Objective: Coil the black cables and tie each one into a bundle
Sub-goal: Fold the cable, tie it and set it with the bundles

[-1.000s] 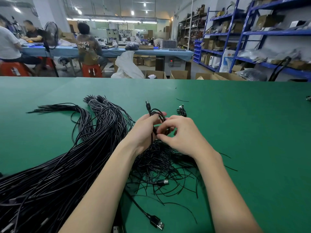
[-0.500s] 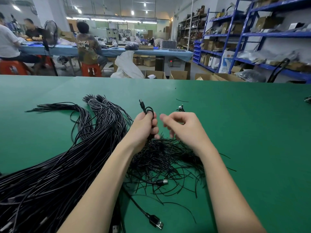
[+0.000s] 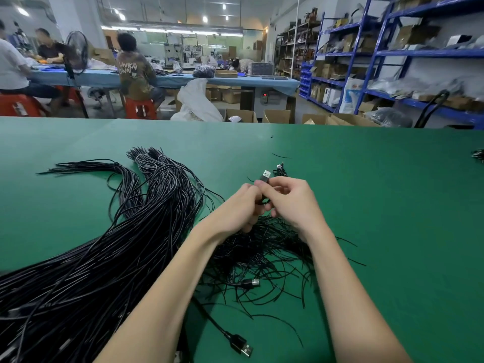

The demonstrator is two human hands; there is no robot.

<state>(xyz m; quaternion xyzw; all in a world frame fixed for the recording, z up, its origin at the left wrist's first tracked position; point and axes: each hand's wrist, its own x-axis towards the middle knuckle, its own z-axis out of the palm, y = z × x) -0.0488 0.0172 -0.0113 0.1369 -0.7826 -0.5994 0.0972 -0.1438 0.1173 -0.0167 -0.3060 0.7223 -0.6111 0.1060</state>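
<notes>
Both hands meet above the green table (image 3: 366, 205). My left hand (image 3: 235, 210) grips a small coiled black cable, mostly hidden between the palms. My right hand (image 3: 290, 203) pinches the same coil, and its silver USB plug (image 3: 265, 176) sticks up past my fingertips. A large mass of long black cables (image 3: 104, 244) fans across the left of the table. Thin black tie wires (image 3: 264, 247) lie heaped under my wrists. A finished small bundle (image 3: 280, 170) sits just beyond my hands.
A loose cable with a USB plug (image 3: 242, 347) lies near the front edge between my forearms; another plug (image 3: 251, 282) rests among the ties. A further bundle (image 3: 478, 154) is at the far right edge. People sit at a blue table behind; blue shelves stand right.
My hands came back together on the coil. The thin plug that stuck up from my left hand is gone from view, and a silver USB plug now shows above my fingers.
</notes>
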